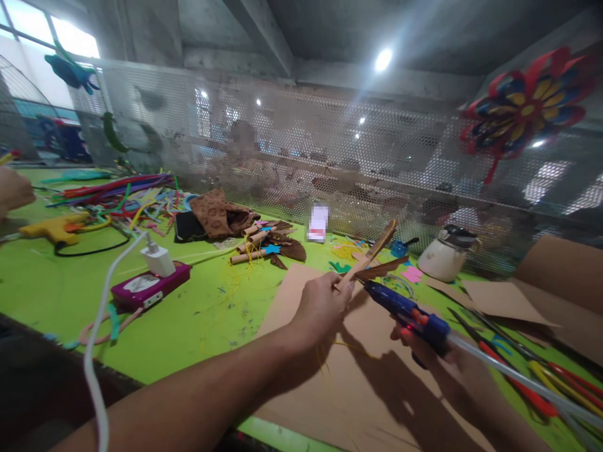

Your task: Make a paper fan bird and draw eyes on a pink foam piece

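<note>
Pinches a tan paper tube (354, 271) with brown leaf-like wings (382, 269) between the thumb and fingers of the left hand (323, 301), up above a brown sheet (301, 402) on the green table (202, 339). Grips a blue glue gun (400, 306) in the right hand (433, 351), with fingers curled round the handle, and points the nozzle (371, 288) leftward at the base of the wings; cannot tell whether in contact. Has similar winged tubes (249, 256) with blue stars (272, 249) lying beyond the sheet, near a brown patterned pouch (214, 216). Shows a purple power strip (151, 287) with a white plug (159, 262) on the left, plus a yellow glue gun (56, 230) near a co-worker's hand (14, 188) at the edge. Has red-handled scissors (530, 397) beside the right hand and a white jug (440, 258) farther back.
</note>
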